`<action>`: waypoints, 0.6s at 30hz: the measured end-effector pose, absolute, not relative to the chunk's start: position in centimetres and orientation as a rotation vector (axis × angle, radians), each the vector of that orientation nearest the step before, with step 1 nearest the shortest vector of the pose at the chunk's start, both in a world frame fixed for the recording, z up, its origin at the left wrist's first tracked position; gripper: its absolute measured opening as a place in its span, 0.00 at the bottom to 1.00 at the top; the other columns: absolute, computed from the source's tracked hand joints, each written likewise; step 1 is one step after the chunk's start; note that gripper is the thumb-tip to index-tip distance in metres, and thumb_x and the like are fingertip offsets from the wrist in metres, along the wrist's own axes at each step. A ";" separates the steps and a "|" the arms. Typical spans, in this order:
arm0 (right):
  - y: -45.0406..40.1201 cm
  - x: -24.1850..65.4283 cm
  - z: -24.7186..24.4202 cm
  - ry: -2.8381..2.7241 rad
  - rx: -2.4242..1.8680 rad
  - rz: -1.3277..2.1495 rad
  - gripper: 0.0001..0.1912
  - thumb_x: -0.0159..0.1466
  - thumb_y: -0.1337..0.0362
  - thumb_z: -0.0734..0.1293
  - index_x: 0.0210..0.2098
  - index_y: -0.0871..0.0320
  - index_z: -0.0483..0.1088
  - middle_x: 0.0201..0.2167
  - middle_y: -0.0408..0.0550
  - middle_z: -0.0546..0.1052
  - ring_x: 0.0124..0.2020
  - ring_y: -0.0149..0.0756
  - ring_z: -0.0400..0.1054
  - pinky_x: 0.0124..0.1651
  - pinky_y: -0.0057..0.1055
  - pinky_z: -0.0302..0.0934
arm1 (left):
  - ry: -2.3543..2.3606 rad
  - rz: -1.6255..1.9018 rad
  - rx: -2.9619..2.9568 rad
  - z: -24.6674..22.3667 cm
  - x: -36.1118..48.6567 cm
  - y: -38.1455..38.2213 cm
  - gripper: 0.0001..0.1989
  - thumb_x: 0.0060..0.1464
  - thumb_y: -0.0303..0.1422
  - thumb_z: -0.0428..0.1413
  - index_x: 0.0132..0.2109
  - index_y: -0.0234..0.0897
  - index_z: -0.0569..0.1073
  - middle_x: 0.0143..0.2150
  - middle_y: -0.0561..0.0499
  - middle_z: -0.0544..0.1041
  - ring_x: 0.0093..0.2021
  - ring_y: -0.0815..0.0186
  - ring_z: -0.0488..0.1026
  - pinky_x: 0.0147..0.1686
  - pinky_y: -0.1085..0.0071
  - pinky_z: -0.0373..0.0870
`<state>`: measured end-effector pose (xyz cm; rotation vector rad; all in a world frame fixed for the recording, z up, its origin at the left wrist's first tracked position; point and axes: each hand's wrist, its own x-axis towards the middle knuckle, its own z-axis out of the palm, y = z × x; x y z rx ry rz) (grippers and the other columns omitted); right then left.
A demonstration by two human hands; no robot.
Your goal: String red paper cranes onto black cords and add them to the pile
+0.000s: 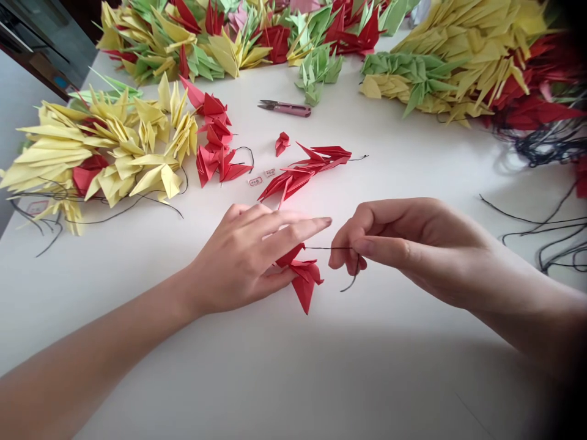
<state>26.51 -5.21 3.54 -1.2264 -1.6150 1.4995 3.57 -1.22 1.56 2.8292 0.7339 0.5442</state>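
Observation:
Red folded paper cranes (306,281) lie partly under my left hand (257,250), which grips them between thumb and fingers while its index finger stretches to the right. A thin black string (325,248) runs taut from the cranes to my right hand (389,244). The right thumb and fingers pinch that string, and its loose end hangs below them. Just beyond my left hand lies a stack of red cranes (312,168) with string out of its right end. A single small red folded piece (282,143) rests behind it.
Pink-handled thread snips (285,108) lie at the back middle. Yellow cranes (119,146) and a red crane string (215,137) are at left. Yellow cranes (477,43) and tangled black strings (550,143) sit at right. Mixed-colour cranes (229,36) line the back of the white table (257,373).

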 end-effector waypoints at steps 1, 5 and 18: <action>-5.2 26.5 3.5 -1.583 -1.208 1.511 0.12 0.63 0.57 0.64 0.28 0.58 0.71 0.28 0.47 0.77 0.29 0.31 0.70 0.32 0.29 0.65 | 0.741 0.570 2.821 1.7 3.6 -1.3 0.18 0.61 0.42 0.53 0.56 0.44 0.67 0.53 0.45 0.74 0.44 0.61 0.71 0.44 0.64 0.61; -4.9 26.5 3.2 -1.465 -1.141 1.493 0.11 0.63 0.59 0.65 0.28 0.59 0.70 0.27 0.47 0.77 0.29 0.30 0.69 0.32 0.29 0.65 | 0.749 0.678 2.824 1.8 3.5 -1.4 0.06 0.59 0.37 0.56 0.43 0.46 0.73 0.61 0.46 0.66 0.49 0.58 0.67 0.45 0.59 0.63; -3.5 28.7 4.1 -1.407 -1.105 1.152 0.10 0.59 0.65 0.66 0.23 0.59 0.66 0.35 0.47 0.74 0.28 0.26 0.64 0.28 0.27 0.60 | 0.127 0.650 2.290 4.0 3.5 -2.5 0.10 0.45 0.19 0.54 0.31 0.41 0.67 0.35 0.53 0.82 0.28 0.69 0.73 0.35 0.67 0.69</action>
